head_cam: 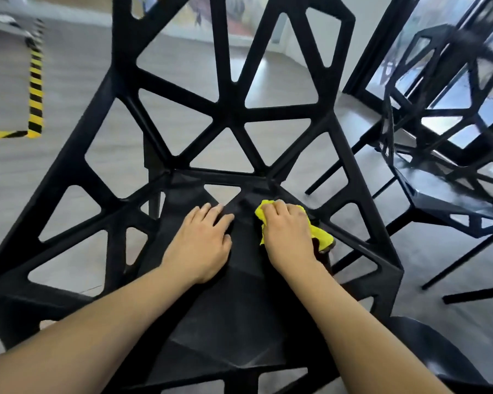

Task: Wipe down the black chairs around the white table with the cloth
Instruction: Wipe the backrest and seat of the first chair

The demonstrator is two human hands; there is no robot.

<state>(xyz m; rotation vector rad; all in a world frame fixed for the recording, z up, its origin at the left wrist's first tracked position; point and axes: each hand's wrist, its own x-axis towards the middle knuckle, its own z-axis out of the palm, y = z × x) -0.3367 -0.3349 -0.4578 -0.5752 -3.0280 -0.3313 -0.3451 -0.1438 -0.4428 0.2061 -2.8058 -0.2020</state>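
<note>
Nearest us, both bare forearms reach forward over the seat of a black chair (234, 322), a lattice of triangular openings that fills most of the view. Our left hand (199, 245) lies flat on the seat, its grip spread, fingers resting on the black surface and holding nothing. Just beside it, our right hand (288, 234) presses a yellow cloth (322, 236) against the rear right part of the seat, the grip curled down over the bunched fabric, which pokes out at the fingertips and past the wrist side. Beyond the hands the chair's open backrest rises. To the right stands a second black chair (444, 191), apart from ours, on the grey floor (108, 155). Far left, yellow-and-black hazard tape (36, 89) marks the floor.
</note>
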